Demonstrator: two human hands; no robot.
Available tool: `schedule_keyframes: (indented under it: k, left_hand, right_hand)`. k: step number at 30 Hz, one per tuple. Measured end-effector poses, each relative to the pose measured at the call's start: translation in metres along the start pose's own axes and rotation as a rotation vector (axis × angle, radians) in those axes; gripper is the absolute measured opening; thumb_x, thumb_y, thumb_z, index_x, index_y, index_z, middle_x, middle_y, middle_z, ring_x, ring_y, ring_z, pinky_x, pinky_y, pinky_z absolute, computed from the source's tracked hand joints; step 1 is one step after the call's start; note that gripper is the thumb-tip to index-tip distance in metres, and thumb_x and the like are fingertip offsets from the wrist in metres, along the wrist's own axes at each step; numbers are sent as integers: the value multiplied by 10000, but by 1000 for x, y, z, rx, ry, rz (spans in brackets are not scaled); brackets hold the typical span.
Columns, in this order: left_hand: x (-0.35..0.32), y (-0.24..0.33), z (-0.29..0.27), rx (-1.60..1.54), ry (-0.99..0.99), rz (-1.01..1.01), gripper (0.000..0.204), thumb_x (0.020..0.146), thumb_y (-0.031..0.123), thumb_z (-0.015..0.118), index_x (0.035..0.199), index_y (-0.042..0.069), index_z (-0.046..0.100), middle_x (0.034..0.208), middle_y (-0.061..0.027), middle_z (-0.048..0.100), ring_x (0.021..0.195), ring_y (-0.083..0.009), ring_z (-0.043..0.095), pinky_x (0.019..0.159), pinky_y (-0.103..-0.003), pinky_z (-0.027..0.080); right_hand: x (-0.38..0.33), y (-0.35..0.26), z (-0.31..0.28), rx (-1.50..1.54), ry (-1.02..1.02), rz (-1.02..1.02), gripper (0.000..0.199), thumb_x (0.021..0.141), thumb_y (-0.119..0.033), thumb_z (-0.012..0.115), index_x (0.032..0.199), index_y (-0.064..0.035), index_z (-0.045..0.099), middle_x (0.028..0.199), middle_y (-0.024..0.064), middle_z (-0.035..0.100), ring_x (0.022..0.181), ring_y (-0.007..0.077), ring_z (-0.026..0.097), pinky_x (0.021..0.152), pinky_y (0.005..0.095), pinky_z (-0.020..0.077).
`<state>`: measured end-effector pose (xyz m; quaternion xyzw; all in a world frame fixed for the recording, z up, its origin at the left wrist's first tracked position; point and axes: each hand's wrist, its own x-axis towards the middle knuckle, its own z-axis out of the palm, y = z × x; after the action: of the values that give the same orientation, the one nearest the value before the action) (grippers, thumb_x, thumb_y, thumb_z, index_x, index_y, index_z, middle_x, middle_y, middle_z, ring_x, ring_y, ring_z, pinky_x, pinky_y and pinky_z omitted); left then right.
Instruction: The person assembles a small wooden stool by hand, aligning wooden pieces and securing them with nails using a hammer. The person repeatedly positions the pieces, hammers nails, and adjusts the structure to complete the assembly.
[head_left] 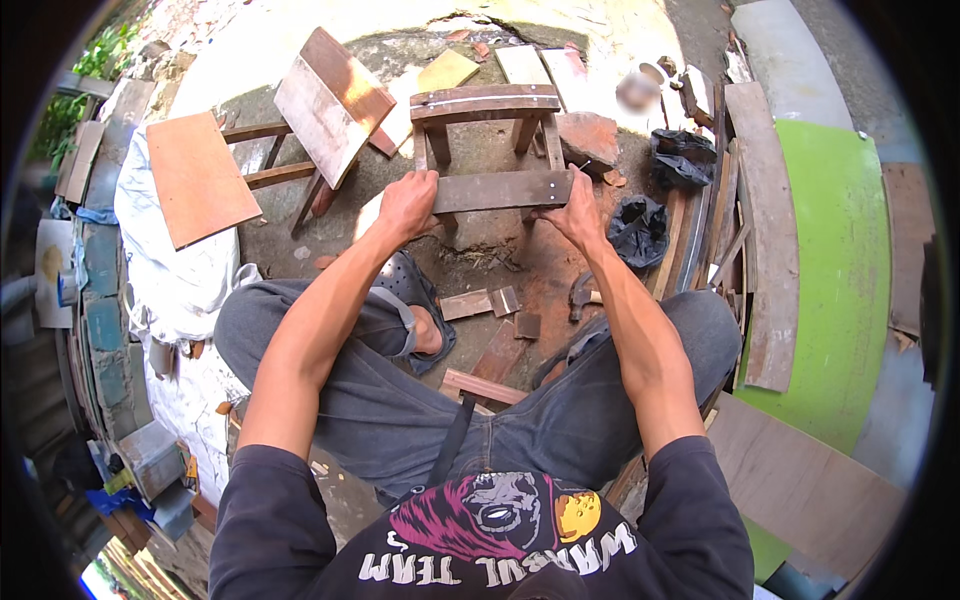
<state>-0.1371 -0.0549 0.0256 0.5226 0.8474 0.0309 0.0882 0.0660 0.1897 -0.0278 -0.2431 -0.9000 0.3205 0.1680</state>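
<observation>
1. Wooden frame [490,150]: a small, unfinished stool-like frame of dark planks stands on the concrete ground [480,235] directly in front of the seated person, with a curved top rail at the far side and a flat cross rail [503,190] nearest the person.
2. Left hand [406,205]: clenched round the left end of the cross rail, fingers over its top edge.
3. Right hand [574,212]: gripping the right end of the same rail, thumb along its lower edge.
4. Both forearms extend forward from the lower edge of view; the person sits with knees apart, in dark trousers, one foot in a grey sandal [420,305].
5. Hammer [582,293]: lies on the ground just beside the right knee, apart from both hands.
6. Short wood offcuts [480,303] lie on the ground between the feet.
7. Second wooden stool [330,105]: tilted, to the left of the frame and apart from it.
8. Brown board [200,178]: rests on white sacking at the left.
9. Green panel [840,280] and stacked planks [765,230]: at the right.
10. Black plastic bags [640,228]: just right of the frame.
</observation>
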Motion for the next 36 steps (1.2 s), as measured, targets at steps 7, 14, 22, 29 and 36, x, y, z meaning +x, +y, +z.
schedule_keyframes:
  k: [7, 14, 22, 29, 36]
  left_hand:
    - [-1, -8, 5, -60, 18, -21, 551, 621, 251, 861, 1015, 18, 555, 1002, -176, 659, 990, -353, 647, 821, -444, 554]
    - [2, 20, 8, -109, 41, -103, 507, 622, 220, 842, 993, 14, 566, 984, -188, 667, 958, -355, 663, 794, -445, 566]
    - [-4, 30, 15, -117, 44, -123, 470, 632, 173, 773, 1028, 18, 573, 988, -181, 666, 942, -361, 658, 794, -459, 555]
    - [-7, 31, 16, -140, 107, -95, 552, 635, 248, 863, 1034, 35, 547, 1004, -150, 654, 1003, -330, 649, 806, -437, 561]
    - [-7, 25, 10, -183, -29, -116, 759, 595, 264, 879, 1210, 29, 500, 1185, -157, 598, 1149, -344, 571, 938, -432, 504]
  right_hand:
    - [6, 7, 0, -25, -72, -45, 1054, 624, -240, 923, 1429, 43, 305, 1360, 266, 446, 1274, 418, 453, 1080, 455, 402]
    - [23, 25, -19, 10, -65, -89, 934, 625, -164, 904, 1386, 18, 394, 1302, 239, 516, 1249, 401, 483, 1057, 433, 415]
    - [16, 26, -25, -82, -100, -83, 889, 669, -121, 854, 1404, 9, 371, 1330, 233, 496, 1220, 413, 513, 1019, 448, 456]
    - [31, 13, -58, -516, -270, 95, 583, 826, -56, 617, 1385, -26, 451, 1301, 244, 553, 1183, 414, 562, 963, 481, 488]
    - [53, -70, -109, -355, -112, -70, 260, 902, -144, 532, 1071, -53, 707, 982, 215, 707, 946, 408, 668, 825, 489, 529]
